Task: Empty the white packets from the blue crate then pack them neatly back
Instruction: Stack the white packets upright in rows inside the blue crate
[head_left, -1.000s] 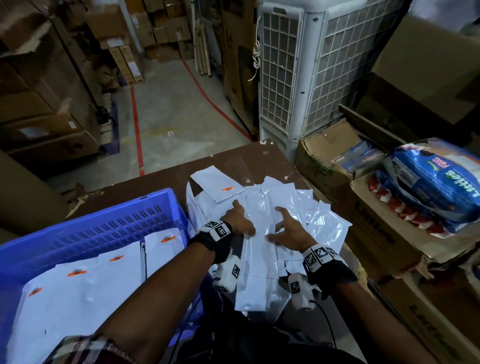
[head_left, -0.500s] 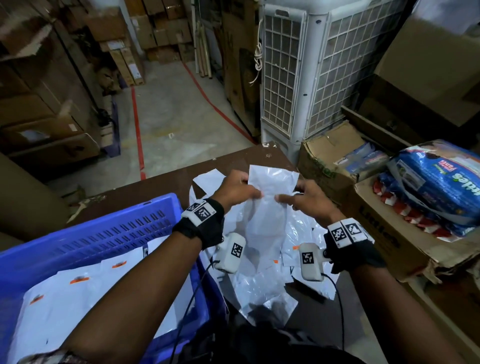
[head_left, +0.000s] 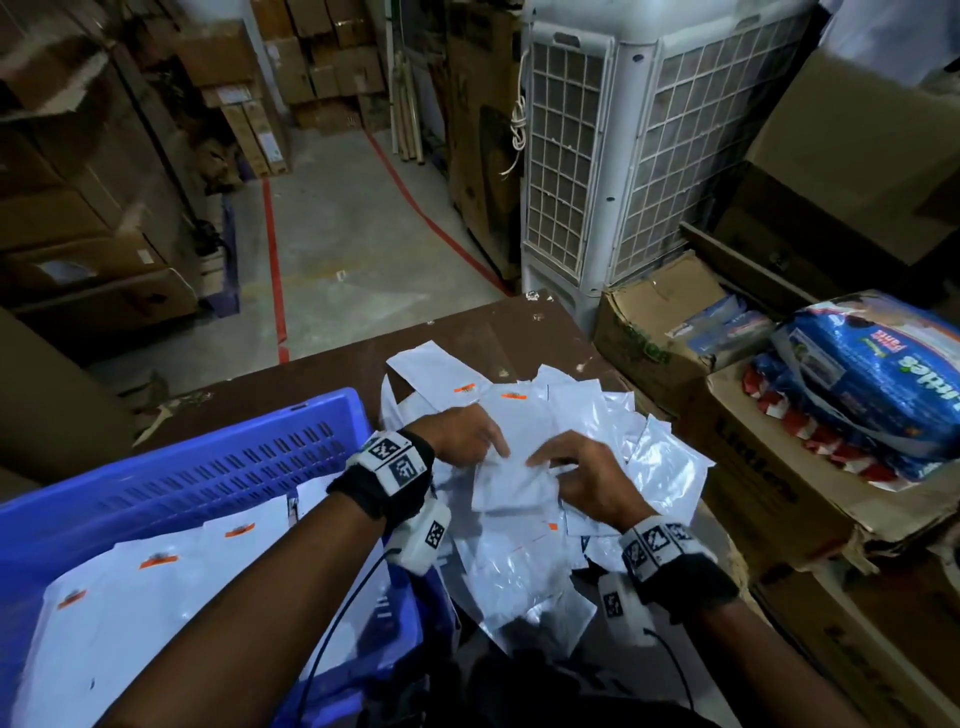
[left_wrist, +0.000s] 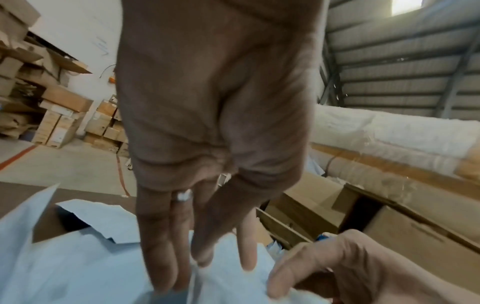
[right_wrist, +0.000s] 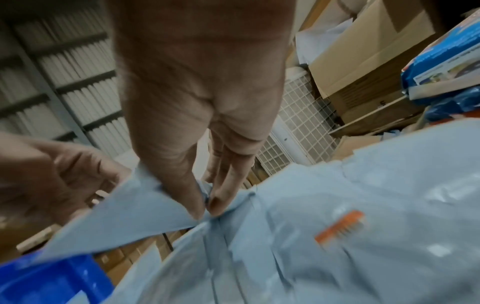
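- The step in hand looks like the packing-back half of the task: several white packets already lie flat in the blue crate (head_left: 208, 457) at the lower left of the head view, while a loose pile of packets (head_left: 597, 441) sits on the brown table (head_left: 467, 332) at centre frame, just right of the crate.
- Both hands are down on that pile, working on one packet (head_left: 514, 467) that lies on top, between them.
- The left hand (head_left: 462, 431) has its fingers mostly straight and pressed onto the packet; in the left wrist view they lie long and flat on the white plastic, not curled round it.
- The right hand (head_left: 582, 473) pinches a fold or corner of a packet between thumb and fingertips (right_wrist: 197, 209), as the right wrist view shows.
- The next move probably calls for flattening or squaring this packet, lifting it clear of the pile and laying it beside those in the crate, orange mark matching theirs.
- The packets are thin, glossy white plastic, crinkled, each with a small orange tab (head_left: 514, 396) near one end; those in the pile overlap at all angles.
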